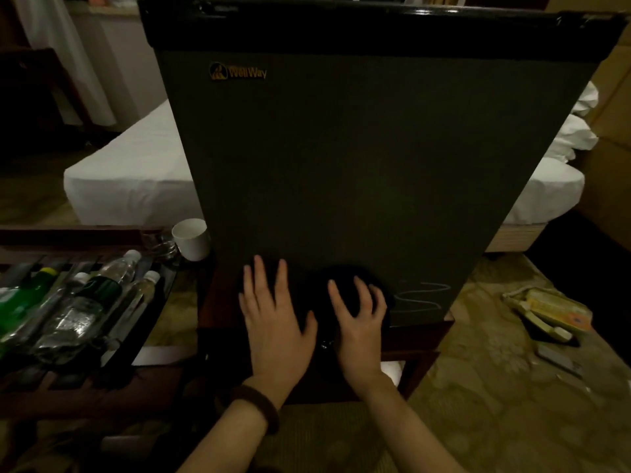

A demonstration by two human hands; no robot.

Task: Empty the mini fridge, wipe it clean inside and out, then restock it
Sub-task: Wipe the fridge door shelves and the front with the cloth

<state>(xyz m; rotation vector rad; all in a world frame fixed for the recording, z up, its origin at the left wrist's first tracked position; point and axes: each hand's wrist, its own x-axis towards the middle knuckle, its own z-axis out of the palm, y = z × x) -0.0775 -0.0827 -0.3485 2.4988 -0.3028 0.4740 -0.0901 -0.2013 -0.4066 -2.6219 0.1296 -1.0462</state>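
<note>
A dark grey mini fridge with a gold logo at its upper left fills the middle of the view, its door closed. It stands on a dark wooden stand. My left hand lies flat with fingers spread against the lower part of the door. Just to its right, my right hand presses a dark cloth against the door near its bottom edge. A pale wavy streak marks the door to the right of the cloth.
Several plastic bottles lie on a dark slatted rack at the left, with a white cup behind them. A white bed stands behind the fridge. Yellow packets lie on the patterned carpet at right.
</note>
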